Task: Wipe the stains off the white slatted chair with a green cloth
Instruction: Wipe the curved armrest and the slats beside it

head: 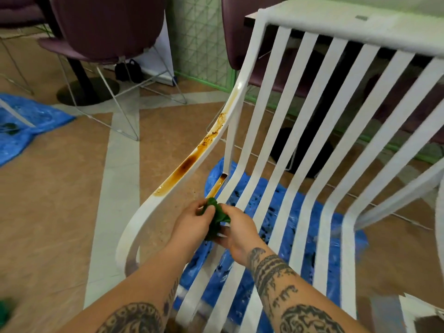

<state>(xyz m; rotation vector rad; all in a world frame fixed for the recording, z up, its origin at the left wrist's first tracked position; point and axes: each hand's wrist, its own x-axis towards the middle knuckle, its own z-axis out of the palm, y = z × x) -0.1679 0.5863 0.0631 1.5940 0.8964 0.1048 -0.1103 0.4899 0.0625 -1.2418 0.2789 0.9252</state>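
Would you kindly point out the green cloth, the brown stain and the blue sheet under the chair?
green cloth (pixel 218 217): head view, bunched middle.
brown stain (pixel 187 163): head view, its darkest patch.
blue sheet (pixel 274 203): head view, a wrinkled patch.

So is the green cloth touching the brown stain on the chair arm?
Apart. The head view shows floor between the bunched green cloth and the brown stain.

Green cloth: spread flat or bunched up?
Bunched up: the green cloth is a crumpled wad gripped between the left hand and right hand.
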